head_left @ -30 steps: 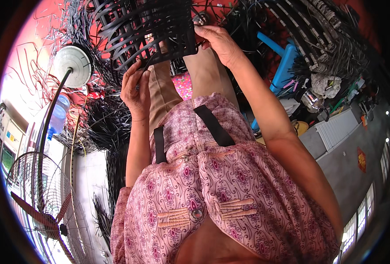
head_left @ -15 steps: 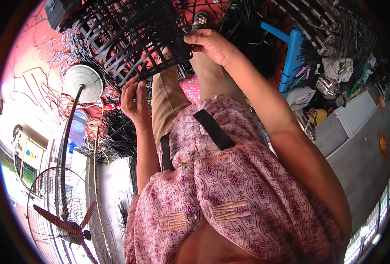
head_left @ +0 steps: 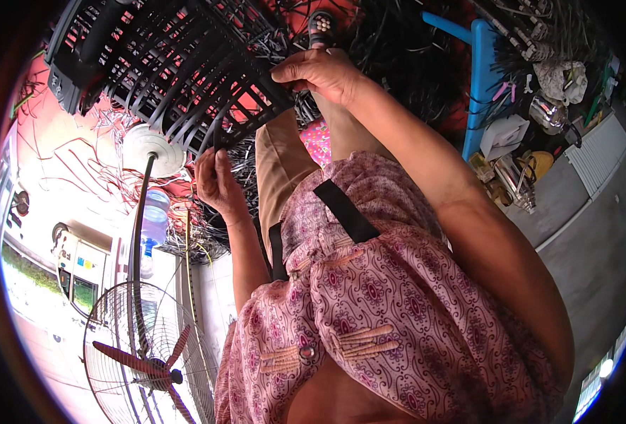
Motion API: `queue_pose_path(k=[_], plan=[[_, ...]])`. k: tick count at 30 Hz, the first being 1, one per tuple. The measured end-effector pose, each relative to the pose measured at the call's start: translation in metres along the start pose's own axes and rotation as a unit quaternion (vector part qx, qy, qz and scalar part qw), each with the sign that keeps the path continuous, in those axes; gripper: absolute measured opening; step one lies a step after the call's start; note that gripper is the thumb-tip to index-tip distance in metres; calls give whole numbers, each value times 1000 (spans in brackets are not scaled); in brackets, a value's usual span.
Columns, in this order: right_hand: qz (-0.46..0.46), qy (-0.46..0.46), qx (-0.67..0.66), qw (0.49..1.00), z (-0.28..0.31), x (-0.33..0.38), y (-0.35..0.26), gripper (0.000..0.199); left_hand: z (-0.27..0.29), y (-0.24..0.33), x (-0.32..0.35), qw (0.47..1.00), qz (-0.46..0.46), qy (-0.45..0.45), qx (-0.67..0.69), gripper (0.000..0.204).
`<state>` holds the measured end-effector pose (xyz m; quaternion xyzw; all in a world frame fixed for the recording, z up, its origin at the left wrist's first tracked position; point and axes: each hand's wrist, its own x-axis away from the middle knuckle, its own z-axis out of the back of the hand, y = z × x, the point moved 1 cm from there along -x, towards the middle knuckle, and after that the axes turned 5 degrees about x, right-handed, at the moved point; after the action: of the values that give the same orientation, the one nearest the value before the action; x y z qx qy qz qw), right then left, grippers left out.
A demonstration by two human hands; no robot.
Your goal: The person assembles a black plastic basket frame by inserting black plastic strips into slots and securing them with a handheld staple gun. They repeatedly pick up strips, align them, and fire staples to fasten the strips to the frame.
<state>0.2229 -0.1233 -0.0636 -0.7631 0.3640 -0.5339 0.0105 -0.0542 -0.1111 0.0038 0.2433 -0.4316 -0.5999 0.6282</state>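
A black plastic lattice crate (head_left: 164, 63) is held up in front of me, tilted, at the top left. My left hand (head_left: 216, 180) grips one of its lower ribs from below. My right hand (head_left: 319, 73) is closed on the crate's edge at the top centre. Both forearms rise from my pink patterned top toward the crate. My tan trouser legs (head_left: 285, 162) show beneath it.
A standing fan (head_left: 143, 353) with red blades is at the lower left, its round base (head_left: 152, 150) near a water bottle (head_left: 155, 219). Tangled black wires (head_left: 398, 56) cover the red floor. A blue stool (head_left: 481, 71) and cluttered items (head_left: 518, 169) lie to the right.
The crate has swung up and to the left and now looks larger. Both hands kept their grip and moved with it.
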Motion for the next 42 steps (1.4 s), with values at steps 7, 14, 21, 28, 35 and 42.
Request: queue_pose_path(k=[7,14,21,28,35,42], plan=[[28,-7,30,999,-3,-6,8,22,6,-1,3,998,67,5,14,21],[28,-1,29,999,-8,-1,7,20,8,3,3,995,97,4,4,21],[1,-19,34,999,-9,-1,-4,21,10,6,-3,999,30,-8,-36,17],[-4,-25,26,999,-11,-5,-7,22,21,20,-4,998,14,-62,-17,7],[-12,-32,125,992,-10,-10,-50,24,17,99,-32,996,18,-89,11,14],[565,128,476,662,-112,-19,-242,24,32,103,-31,997,45,-64,29,12]])
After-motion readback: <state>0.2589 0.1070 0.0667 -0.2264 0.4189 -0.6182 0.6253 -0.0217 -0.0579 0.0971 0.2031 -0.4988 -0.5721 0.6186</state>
